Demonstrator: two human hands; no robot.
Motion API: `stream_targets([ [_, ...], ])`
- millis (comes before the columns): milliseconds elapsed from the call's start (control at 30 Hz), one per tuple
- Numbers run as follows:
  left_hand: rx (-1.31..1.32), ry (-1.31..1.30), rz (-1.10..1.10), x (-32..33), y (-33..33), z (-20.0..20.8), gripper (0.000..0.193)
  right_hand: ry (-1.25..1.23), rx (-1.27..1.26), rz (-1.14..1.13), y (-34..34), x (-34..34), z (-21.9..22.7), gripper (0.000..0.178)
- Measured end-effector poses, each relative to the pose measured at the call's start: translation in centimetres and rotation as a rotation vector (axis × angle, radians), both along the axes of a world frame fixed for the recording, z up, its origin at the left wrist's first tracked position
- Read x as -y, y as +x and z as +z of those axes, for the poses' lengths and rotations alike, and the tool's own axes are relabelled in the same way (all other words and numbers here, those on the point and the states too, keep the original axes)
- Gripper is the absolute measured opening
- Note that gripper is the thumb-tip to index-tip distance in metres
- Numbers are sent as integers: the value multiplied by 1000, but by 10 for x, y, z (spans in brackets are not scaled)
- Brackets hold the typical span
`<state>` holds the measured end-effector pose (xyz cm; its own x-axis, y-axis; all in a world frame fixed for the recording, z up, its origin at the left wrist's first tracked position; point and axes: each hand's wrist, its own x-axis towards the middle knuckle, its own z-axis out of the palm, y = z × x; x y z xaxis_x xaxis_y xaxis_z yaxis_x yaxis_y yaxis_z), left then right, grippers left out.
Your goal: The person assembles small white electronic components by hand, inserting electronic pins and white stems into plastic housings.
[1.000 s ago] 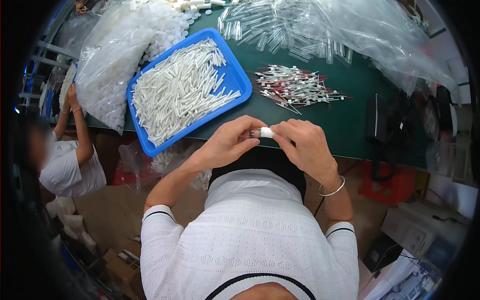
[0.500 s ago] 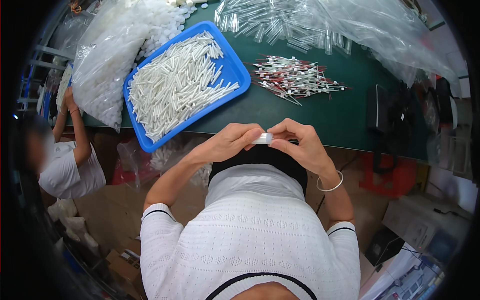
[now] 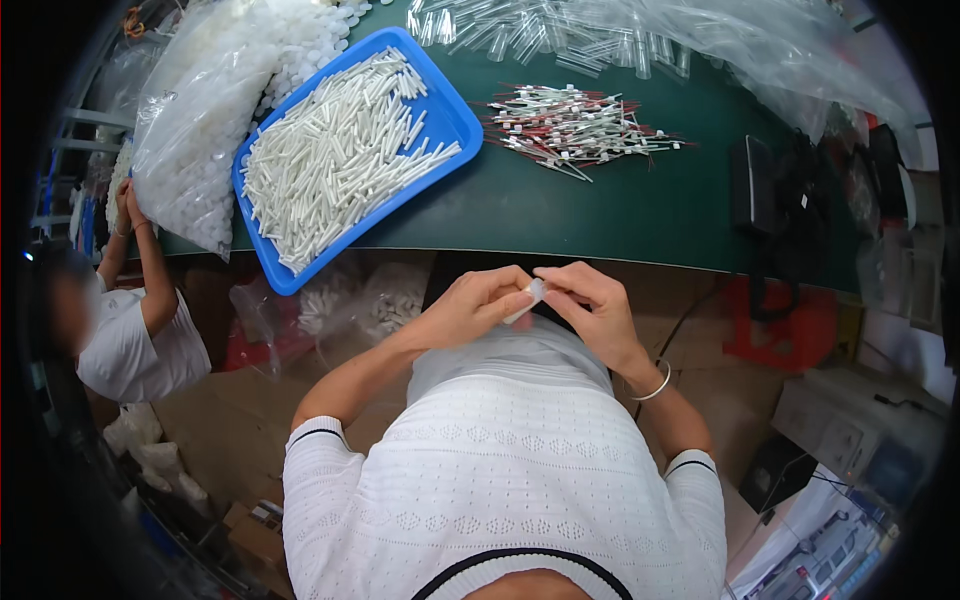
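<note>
Between my hands, off the table's front edge, is a small clear tube [image 3: 517, 315] with white contents, partly covered by fingers. My left hand [image 3: 478, 305] pinches it between thumb and fingers. At its upper end sits a translucent whitish cap [image 3: 537, 289], gripped by the thumb and fingertips of my right hand [image 3: 602, 310]. A blue tray [image 3: 466, 125] heaped with short white sticks [image 3: 335, 150] lies ahead to the left. Right of the tray is a pile of thin red and white wires with small white connectors [image 3: 570, 125].
Clear empty tubes [image 3: 560, 35] lie at the table's back under plastic sheeting [image 3: 740, 45]. A plastic bag [image 3: 200, 130] of translucent caps stands at the left. A black box [image 3: 752, 185] is at the right on the green table [image 3: 640, 215]. Another person [image 3: 145, 330] works at far left.
Both hands have come down a little toward my body, and the tube has turned from nearly level to slanted, its capped end up. The view has shifted slightly.
</note>
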<state>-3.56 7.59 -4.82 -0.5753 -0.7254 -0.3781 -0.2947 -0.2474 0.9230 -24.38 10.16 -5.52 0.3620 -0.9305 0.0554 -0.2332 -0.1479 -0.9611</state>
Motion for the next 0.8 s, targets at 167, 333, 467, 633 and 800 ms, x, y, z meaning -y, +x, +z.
stream_targets([
  [167, -238, 220, 144, -3, -26, -41, 22, 489, 492, -387, -4, -49, -47, 31],
  [333, -209, 523, 366, -6, -74, -38, 29, 658, 919, -364, 22, -43, -44, 39],
  [467, -288, 558, 321, -5, -71, -42, 27, 795, 1077, -427, 19, -42, -41, 32],
  [633, -487, 658, 287, 7, -67, -46, 32, 924, 1137, -440, 20, -25, -24, 34],
  [800, -551, 610, 370, 1, -66, -52, 30, 833, 1070, -342, 22, -25, -38, 43],
])
